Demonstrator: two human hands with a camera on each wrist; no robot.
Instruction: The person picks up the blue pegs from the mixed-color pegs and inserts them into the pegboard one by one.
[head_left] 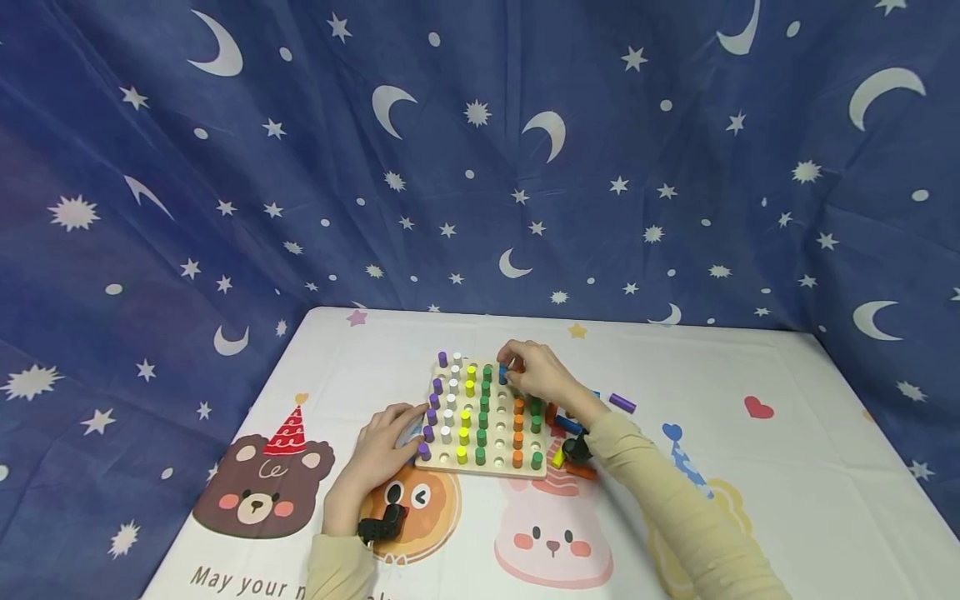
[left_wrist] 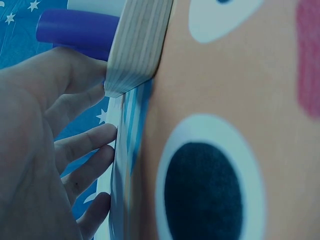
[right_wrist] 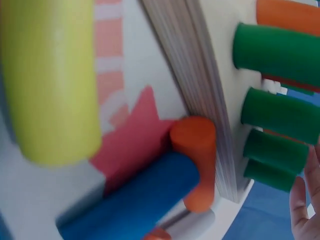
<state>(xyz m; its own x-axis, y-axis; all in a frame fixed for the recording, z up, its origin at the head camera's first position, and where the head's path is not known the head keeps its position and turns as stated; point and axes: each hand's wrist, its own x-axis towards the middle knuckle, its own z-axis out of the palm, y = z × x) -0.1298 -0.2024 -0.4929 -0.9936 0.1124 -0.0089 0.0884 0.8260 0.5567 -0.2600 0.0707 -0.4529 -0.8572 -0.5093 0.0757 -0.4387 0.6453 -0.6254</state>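
A wooden pegboard point(head_left: 480, 470) lies on the table, with purple, white, yellow, green and orange pegs upright in columns. At its far side, my right hand point(head_left: 542, 372) pinches a blue peg point(head_left: 503, 375) held upright above the top of a column of bare holes. The right wrist view catches only a bit of that hand, past several green pegs point(right_wrist: 280, 115). My left hand point(head_left: 384, 450) rests against the board's left edge, its fingers loosely extended. In the left wrist view, its thumb side touches the board point(left_wrist: 140, 45) below a purple peg point(left_wrist: 80, 30).
Loose pegs lie right of the board: a purple peg point(head_left: 622, 403), a blue peg point(head_left: 568, 425), an orange peg point(head_left: 581, 472) and a yellow peg point(right_wrist: 50, 85) among them. The tablecloth point(head_left: 750, 483) has cartoon animals. A blue star-patterned curtain point(head_left: 480, 208) hangs behind.
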